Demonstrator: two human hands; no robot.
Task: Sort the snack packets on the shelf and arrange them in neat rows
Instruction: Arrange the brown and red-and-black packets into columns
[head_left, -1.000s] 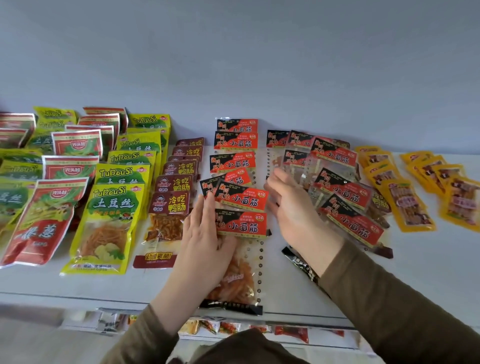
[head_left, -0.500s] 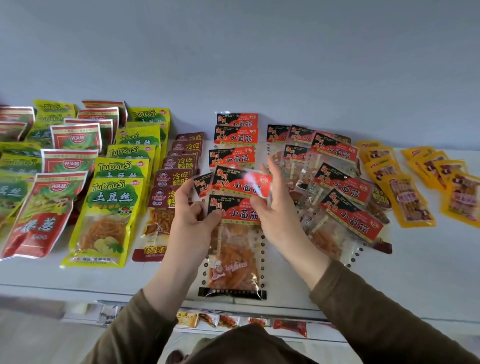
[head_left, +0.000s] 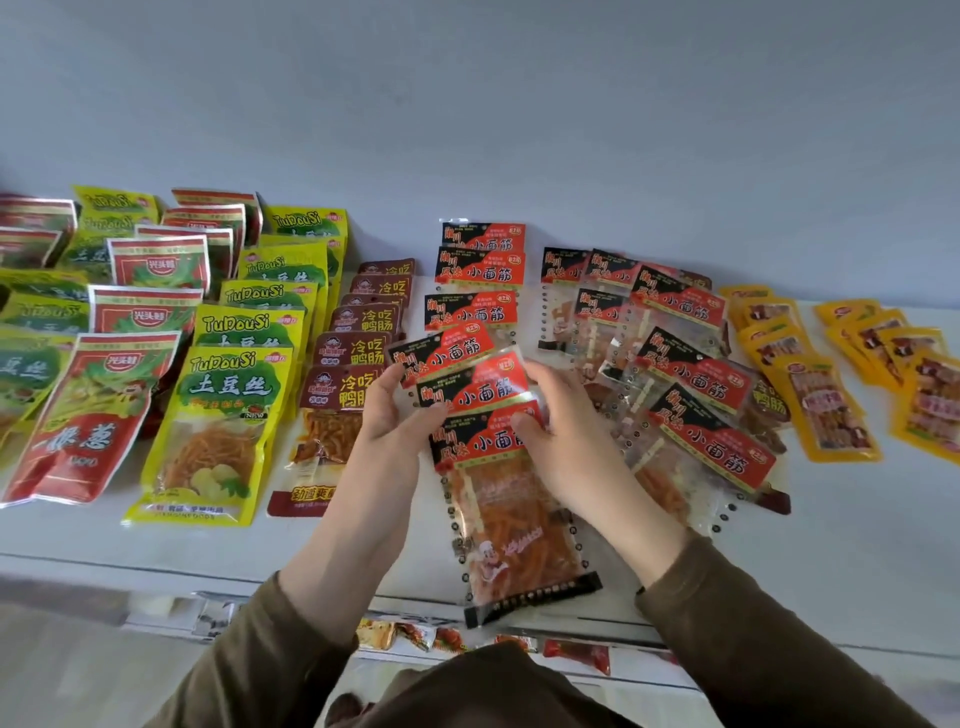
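Left hand, right hand — fingers curled, pinching.

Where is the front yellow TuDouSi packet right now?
In the head view, the front yellow TuDouSi packet lies left of centre near the shelf's front edge, between a red-and-green packet and the brown packet row.

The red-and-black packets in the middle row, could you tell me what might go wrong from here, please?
1. The front packet overhangs the shelf edge; a nudge might tip it off.
2. The left hand and right hand pinch only the glossy packet by its sides, so it could slip.
3. The jumbled pile sits close beside the right hand and could get knocked further askew.
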